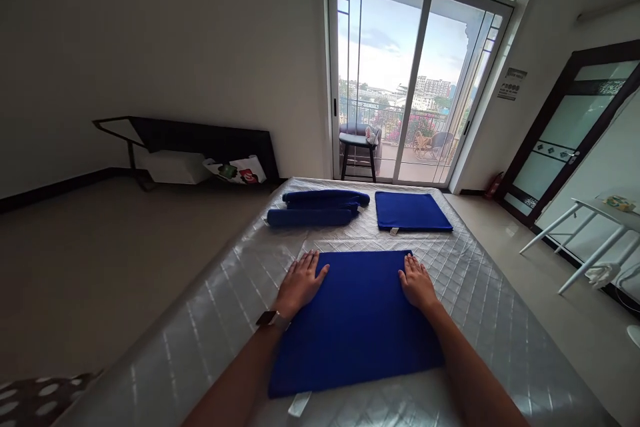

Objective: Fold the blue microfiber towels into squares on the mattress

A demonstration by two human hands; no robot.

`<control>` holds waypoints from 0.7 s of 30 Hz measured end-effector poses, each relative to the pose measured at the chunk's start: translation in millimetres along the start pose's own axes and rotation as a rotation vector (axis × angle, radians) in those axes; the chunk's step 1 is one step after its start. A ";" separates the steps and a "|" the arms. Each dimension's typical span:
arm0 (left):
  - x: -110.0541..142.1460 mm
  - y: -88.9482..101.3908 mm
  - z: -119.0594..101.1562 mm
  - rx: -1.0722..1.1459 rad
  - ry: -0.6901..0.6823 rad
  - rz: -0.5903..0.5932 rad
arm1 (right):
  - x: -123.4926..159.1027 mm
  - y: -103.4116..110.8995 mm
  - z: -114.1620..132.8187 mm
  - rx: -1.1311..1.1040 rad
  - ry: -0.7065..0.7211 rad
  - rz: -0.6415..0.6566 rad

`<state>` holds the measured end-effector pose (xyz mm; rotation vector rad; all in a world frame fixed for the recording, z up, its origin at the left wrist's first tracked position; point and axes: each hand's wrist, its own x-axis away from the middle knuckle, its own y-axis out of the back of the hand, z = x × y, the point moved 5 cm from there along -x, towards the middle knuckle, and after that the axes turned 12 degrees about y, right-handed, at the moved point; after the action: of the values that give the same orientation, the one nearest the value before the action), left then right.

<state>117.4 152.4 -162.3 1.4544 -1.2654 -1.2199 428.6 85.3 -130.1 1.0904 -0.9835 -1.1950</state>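
A flat blue cloth cover [360,320] lies spread on the silver quilted mattress [200,327], a white tag sticking out at its near edge. My left hand [301,280] rests palm down over its far left corner, fingers stretched and thumb apart. At the far right corner, my right hand [417,282] lies flat with its fingers extended. Beyond, to the right, is a second flat blue cloth [413,211] with a small white tag. Rolled or folded blue cloths [313,215] sit beside it on the left.
Behind the mattress are a sliding glass door [380,67] and a black stool [357,141]. A black-framed bench [200,140] with a white box [175,167] and a printed bag [237,170] stands at the left wall. On the right is a white table [610,211].
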 end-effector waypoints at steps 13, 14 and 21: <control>-4.6 -4.2 0.6 0.031 -0.004 -0.017 | -20.7 -3.0 -4.8 0.033 0.030 -0.052; -5.2 -5.3 1.6 0.031 -0.005 -0.014 | -20.8 -3.2 -4.9 0.033 0.027 -0.051; -6.5 -3.4 3.4 -0.005 -0.021 0.019 | -21.6 -2.4 -2.1 0.006 0.029 -0.049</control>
<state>114.5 159.2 -165.3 1.4267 -1.2860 -1.2278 427.6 106.9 -133.2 1.1392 -0.9440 -1.2129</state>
